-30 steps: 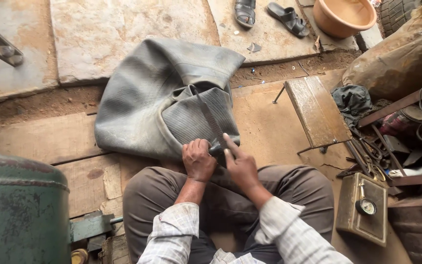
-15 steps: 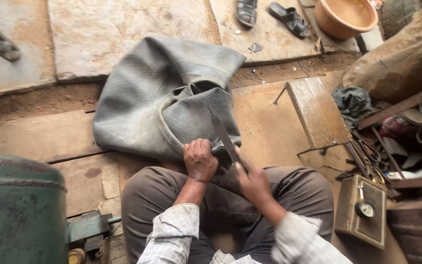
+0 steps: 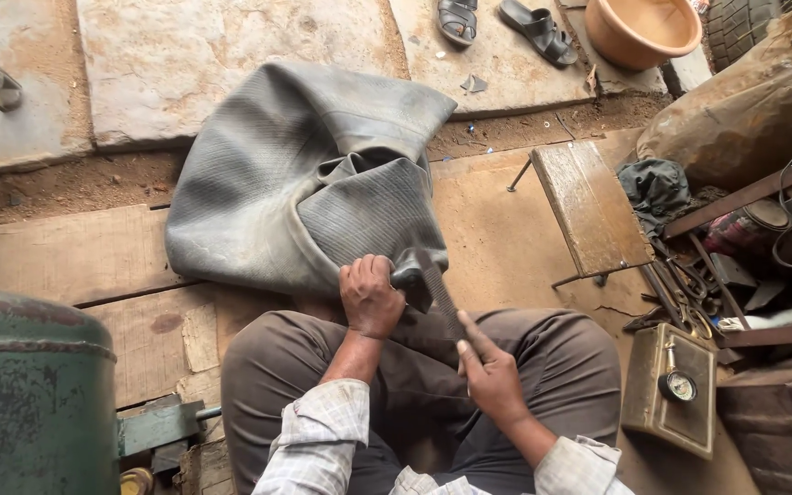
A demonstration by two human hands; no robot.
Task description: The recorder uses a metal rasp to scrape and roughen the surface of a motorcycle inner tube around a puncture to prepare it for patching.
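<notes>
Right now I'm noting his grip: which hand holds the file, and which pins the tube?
The right hand holds the file; the left hand is fisted on the grey tube, gripping its fold.

Pale checked shirt sleeves, cuffs loose at the wrists; brown-grey trousers.

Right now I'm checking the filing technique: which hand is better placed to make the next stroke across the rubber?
The right hand: it holds the file, whose blade lies on the inner tube. The left hand pins the fold in place.
</notes>
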